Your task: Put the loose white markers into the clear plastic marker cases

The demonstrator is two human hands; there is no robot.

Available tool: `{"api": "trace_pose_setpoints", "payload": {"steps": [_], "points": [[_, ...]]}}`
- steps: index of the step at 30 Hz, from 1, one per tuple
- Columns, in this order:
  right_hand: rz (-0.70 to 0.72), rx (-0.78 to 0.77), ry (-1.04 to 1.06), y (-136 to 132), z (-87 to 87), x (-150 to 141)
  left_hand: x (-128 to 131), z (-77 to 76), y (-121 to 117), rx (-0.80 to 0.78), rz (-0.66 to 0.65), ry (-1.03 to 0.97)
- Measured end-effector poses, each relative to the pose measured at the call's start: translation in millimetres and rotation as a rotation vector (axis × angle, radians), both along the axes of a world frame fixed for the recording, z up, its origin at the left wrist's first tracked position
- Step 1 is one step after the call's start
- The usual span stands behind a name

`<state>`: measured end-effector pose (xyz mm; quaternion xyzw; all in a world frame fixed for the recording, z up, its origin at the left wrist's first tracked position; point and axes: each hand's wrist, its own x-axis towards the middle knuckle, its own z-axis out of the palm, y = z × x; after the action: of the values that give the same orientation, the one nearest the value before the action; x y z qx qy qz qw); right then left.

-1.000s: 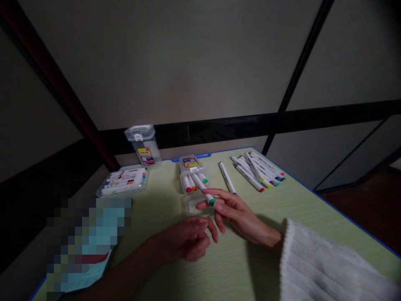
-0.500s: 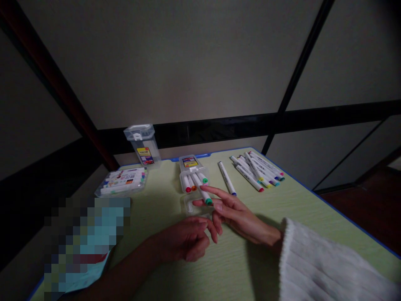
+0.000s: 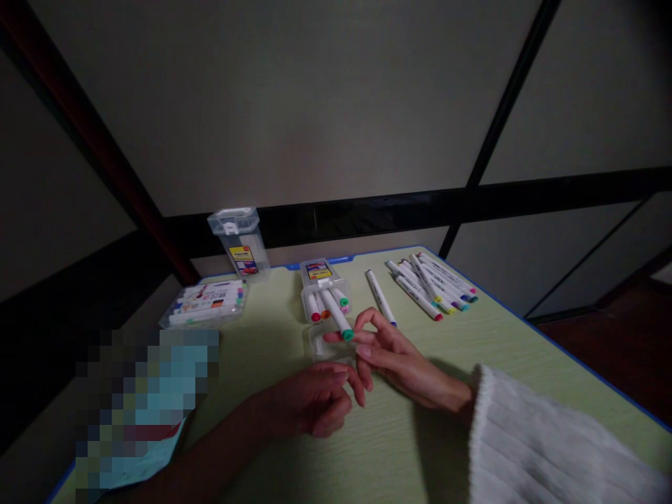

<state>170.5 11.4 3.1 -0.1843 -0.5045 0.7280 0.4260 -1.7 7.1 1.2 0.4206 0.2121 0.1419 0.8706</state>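
Observation:
A white marker with a green end (image 3: pixel 339 315) slants out of a clear plastic case (image 3: pixel 319 285) lying on the table. My right hand (image 3: pixel 396 357) is at its green end, with one finger beneath the marker and the bent index finger against its side. Inside the case are a red-ended marker (image 3: pixel 313 306), an orange-ended one and others. The case's clear lid (image 3: pixel 318 344) hangs open toward me, partly hidden by my hands. Close to my right fingertips, my left hand (image 3: pixel 312 402) hovers with loosely curled fingers and nothing visible in them.
A blue-ended marker (image 3: pixel 381 297) lies alone right of the case, and several loose markers (image 3: pixel 433 283) are piled farther right. Back left stands a tall clear box (image 3: pixel 244 245). A flat marker pack (image 3: pixel 207 304) and a blurred turquoise item (image 3: pixel 157 413) lie left. A wall closes the back.
My right index finger has lifted off the marker's top and bent back beside its green end. That end has shifted slightly up and left. My left hand stays where it was.

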Motion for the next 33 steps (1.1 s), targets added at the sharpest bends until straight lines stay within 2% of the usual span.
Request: {"api": "trace_pose_setpoints", "payload": {"steps": [10, 24, 33], "points": [[0.027, 0.032, -0.01, 0.7, -0.2, -2.7, 0.5, 1.6, 0.2, 0.03, 0.0, 0.007], [0.033, -0.065, -0.068, 1.8, -1.8, 1.0, -0.9, -1.9, 1.2, 0.028, -0.011, -0.024], [0.051, -0.065, -0.058, 3.4, -4.2, 0.6, -1.4, -2.9, 2.0, 0.026, -0.027, -0.027]]}}
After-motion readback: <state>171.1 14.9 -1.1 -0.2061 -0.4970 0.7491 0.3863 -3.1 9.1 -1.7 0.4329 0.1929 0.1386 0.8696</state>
